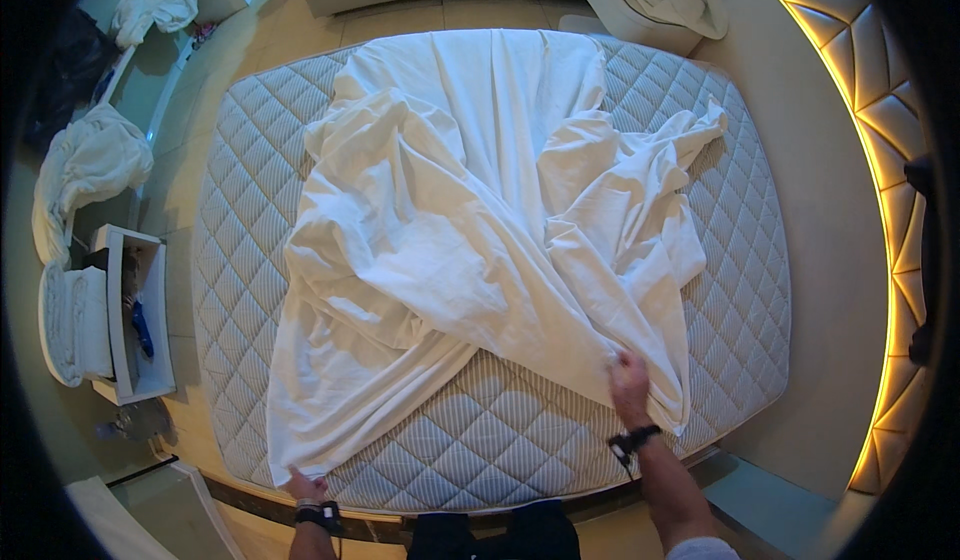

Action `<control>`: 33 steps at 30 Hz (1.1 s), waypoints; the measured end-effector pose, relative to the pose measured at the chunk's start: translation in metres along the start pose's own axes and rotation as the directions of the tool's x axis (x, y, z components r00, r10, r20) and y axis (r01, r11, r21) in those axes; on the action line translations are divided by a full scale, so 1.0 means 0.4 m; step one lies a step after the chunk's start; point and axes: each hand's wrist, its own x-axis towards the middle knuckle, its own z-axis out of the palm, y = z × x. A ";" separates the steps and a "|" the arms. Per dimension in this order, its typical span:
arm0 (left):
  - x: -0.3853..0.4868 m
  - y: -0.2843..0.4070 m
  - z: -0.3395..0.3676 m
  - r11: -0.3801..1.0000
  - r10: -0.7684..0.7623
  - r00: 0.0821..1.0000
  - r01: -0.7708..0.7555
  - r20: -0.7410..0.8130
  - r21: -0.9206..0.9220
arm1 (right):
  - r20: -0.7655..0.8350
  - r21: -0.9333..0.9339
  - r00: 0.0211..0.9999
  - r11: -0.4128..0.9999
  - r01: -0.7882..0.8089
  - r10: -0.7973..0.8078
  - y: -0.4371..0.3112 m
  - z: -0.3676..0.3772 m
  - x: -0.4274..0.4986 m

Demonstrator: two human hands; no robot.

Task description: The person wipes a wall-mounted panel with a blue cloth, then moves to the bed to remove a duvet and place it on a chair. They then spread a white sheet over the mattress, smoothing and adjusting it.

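Note:
A crumpled white sheet (450, 252) lies over the middle of a quilted mattress (480, 440) with a striped diamond pattern. Down at the near left corner of the mattress, my left hand (306, 486) grips a corner of the sheet. Further right, my right hand (628, 389) holds the sheet's near edge above the mattress. Between the hands, bare mattress shows below the slanting edge of the cloth. The fingertips of both hands are partly hidden by cloth or by the hand itself. Each wrist wears a dark band with a small device.
To the left stand a white open cabinet (141, 320) with folded white linen (88, 324), and bundled white cloth (97, 156). A rounded seat (645, 24) draped with white cloth is beyond the mattress's far right corner. A padded, lit headboard-like panel (889, 117) lines the right.

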 end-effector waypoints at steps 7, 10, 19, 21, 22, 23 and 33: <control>-0.409 0.001 0.230 0.749 0.305 0.591 -0.633 0.747 0.195 | 0.145 0.180 0.984 0.981 0.079 -0.106 -0.432 0.283 0.130; -0.550 0.071 0.322 0.731 0.377 0.388 -0.682 0.841 -0.013 | 0.372 0.272 0.863 0.929 0.252 -0.343 -0.521 0.289 0.032; -0.719 0.199 0.747 0.451 0.671 0.161 -0.864 0.724 -0.225 | 0.501 0.266 0.633 0.802 0.536 -0.589 -0.466 0.227 -0.211; -0.729 0.203 0.848 0.419 0.672 0.153 -0.886 0.725 -0.202 | 0.523 0.285 0.622 0.808 0.516 -0.582 -0.427 0.225 -0.253; -0.738 0.199 0.898 0.429 0.675 0.182 -0.886 0.715 -0.179 | 0.609 0.271 0.592 0.840 0.469 -0.527 -0.407 0.217 -0.275; -0.737 0.203 0.936 0.412 0.651 0.199 -0.903 0.732 -0.122 | 0.570 0.314 0.598 0.822 0.475 -0.564 -0.392 0.211 -0.291; -0.671 0.257 0.751 0.835 0.391 0.314 -0.517 0.865 -0.190 | 0.686 0.247 0.511 0.826 0.507 -0.518 -0.288 0.178 -0.362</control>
